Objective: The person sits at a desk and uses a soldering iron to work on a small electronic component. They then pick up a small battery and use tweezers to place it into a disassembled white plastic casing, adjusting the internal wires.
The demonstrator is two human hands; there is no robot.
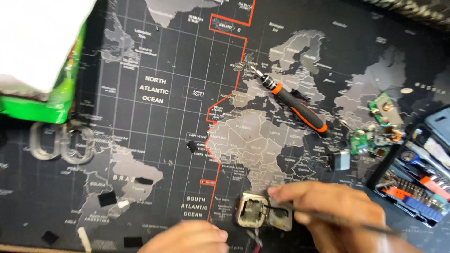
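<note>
- Small metal casing [264,214], opened, worn grey-cream shell with two compartments; lies near the lower edge of the world-map desk mat [154,140], on the dark patch just below the map's grey landmass.
- Right hand [335,211] lies over the casing's right end, fingers curled around a thin dark probe [328,216]. The probe's tip reaches into the casing's right compartment; its shaft runs off to the lower right, past the wrist.
- Left hand [190,238] sits just left of and below the casing, only partly in frame. Fingers look bent, close to the casing's lower left corner; cannot tell whether they touch or grip it.
- Red and dark wires [255,241] trail from the casing's underside toward the frame's bottom edge.
- Screwdriver [293,104], black grip with orange bands and a bit fitted, lies well above the casing, slanting down to the right, apart from both hands.
- Green circuit boards [378,129] with small parts, up and to the right of the casing; a small grey block [342,160] just beside them.
- Open bit-set case [417,180], far right of the casing, rows of bits showing.
- Green-edged box [42,56] with a white top, far upper left of the casing; clear plastic loops [61,143] below it.
- Small black scraps [107,199] scattered on the mat, left of the casing.
</note>
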